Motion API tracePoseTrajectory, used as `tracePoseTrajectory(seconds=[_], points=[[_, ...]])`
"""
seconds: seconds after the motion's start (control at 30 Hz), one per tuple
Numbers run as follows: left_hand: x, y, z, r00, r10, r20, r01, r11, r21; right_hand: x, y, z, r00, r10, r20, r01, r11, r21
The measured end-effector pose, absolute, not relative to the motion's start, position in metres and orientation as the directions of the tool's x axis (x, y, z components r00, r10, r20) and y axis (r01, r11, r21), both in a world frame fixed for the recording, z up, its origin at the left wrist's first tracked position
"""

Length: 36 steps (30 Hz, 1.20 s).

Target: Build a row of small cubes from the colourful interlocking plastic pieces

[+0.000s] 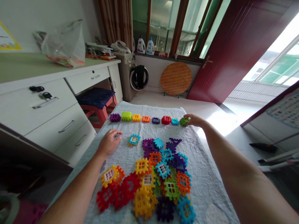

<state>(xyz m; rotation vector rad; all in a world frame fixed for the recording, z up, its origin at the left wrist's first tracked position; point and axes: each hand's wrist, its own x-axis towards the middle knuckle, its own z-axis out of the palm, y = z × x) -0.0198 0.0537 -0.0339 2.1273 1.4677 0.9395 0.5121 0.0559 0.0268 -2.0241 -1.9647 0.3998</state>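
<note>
Across the far part of the cloth runs a row of interlocking plastic building blocks, with a purple stack (115,117), a lime green stack (126,116) and a red stack (166,120) among them. My right hand (194,119) grips the green block stack (184,121) at the row's right end, its fingers around the far and right sides. My left hand (109,142) lies on the cloth, fingers stretched out, holding nothing. To its right is a blue block with a white window grid (134,139). Nearer lies a loose heap including red blocks (121,194) and a green window block (171,189).
A pale quilted cloth (205,174) covers the table. White drawers (65,124) and a red stool (99,115) stand to the left. Beyond are a washing machine (127,74) with its door open, a round wooden tabletop (176,77) and a red door (224,53).
</note>
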Motion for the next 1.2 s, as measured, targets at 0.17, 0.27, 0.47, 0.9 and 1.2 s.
tracePoseTrajectory(seconds=[0.17,0.27,0.47,0.9,1.2], points=[[-0.020,0.054,-0.034,0.232,0.920,0.315,0.672,-0.385,0.633,0.511,0.055,0.027,0.034,0.999,-0.013,0.926,-0.036,-0.377],[-0.020,0.054,-0.033,0.232,0.919,0.319,0.678,-0.388,0.624,0.511,0.052,0.028,0.044,0.999,0.007,0.928,-0.039,-0.370],[-0.019,0.053,-0.033,0.224,0.919,0.325,0.675,-0.386,0.628,0.482,0.022,0.035,0.149,0.946,0.288,0.877,0.008,-0.480],[-0.018,0.056,-0.036,0.215,0.921,0.325,0.672,-0.381,0.635,0.361,-0.071,0.019,0.084,0.976,0.200,0.877,0.023,-0.479],[-0.019,0.057,-0.037,0.230,0.914,0.334,0.676,-0.397,0.621,0.350,-0.078,0.010,-0.162,0.980,0.119,0.913,0.194,-0.358]])
